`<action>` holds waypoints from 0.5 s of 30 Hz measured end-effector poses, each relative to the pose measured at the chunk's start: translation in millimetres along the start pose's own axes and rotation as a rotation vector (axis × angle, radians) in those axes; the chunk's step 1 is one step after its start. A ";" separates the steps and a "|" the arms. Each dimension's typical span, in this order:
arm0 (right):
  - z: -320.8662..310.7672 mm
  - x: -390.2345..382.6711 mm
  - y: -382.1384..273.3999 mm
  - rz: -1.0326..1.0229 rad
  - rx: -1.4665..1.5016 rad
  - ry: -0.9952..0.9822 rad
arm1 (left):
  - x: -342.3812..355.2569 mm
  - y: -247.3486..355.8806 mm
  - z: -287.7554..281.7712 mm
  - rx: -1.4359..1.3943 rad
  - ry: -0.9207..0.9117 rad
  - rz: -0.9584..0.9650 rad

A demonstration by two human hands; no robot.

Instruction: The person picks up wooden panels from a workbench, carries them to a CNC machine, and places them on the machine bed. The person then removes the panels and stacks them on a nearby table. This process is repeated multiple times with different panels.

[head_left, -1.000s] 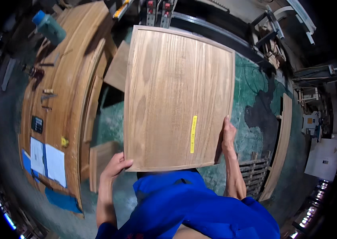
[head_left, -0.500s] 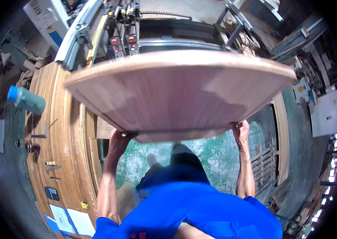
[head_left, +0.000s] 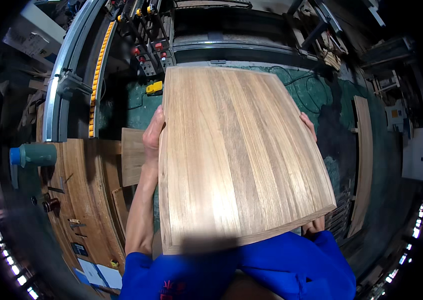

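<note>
A large wooden panel [head_left: 236, 155] with striped grain and a framed edge fills the middle of the head view, close in front of my body. Its broad face is turned up toward me. My left hand [head_left: 154, 131] grips the panel's left edge, with its fingers partly hidden behind the wood. On the opposite side, the fingertips of my right hand [head_left: 308, 125] show at the right edge. The rest of that hand is behind the panel, and my right forearm comes out below its lower right corner.
To the left, a wooden workbench [head_left: 79, 185] bears a teal bottle with a blue cap [head_left: 34, 155], a calculator [head_left: 79, 249] and papers [head_left: 99, 272]. Ahead stands a machine with a metal rail [head_left: 66, 95] and yellow rollers [head_left: 100, 80]. A long board [head_left: 360, 165] lies to the right.
The panel has tilted from a steep position, its lower part swinging up toward me, so its striped face now shows. Both hands have moved forward along its sides, still holding it.
</note>
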State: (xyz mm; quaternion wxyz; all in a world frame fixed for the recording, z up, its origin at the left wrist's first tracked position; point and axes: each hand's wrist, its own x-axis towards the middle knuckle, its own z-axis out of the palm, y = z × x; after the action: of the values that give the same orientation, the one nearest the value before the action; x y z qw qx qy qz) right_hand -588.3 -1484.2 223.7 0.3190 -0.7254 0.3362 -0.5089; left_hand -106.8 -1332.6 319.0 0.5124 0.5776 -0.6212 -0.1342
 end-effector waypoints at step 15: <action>132.3 271.2 70.5 -0.042 -0.201 -0.006 | 153.7 -221.9 -6.6 0.172 0.224 0.051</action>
State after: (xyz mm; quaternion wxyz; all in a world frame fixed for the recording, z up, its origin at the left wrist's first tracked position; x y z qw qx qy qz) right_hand -404.3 -1728.8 272.2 0.2348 -0.7622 0.3694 -0.4769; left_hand 56.7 -1527.1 227.6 0.5303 0.6149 -0.5837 -0.0020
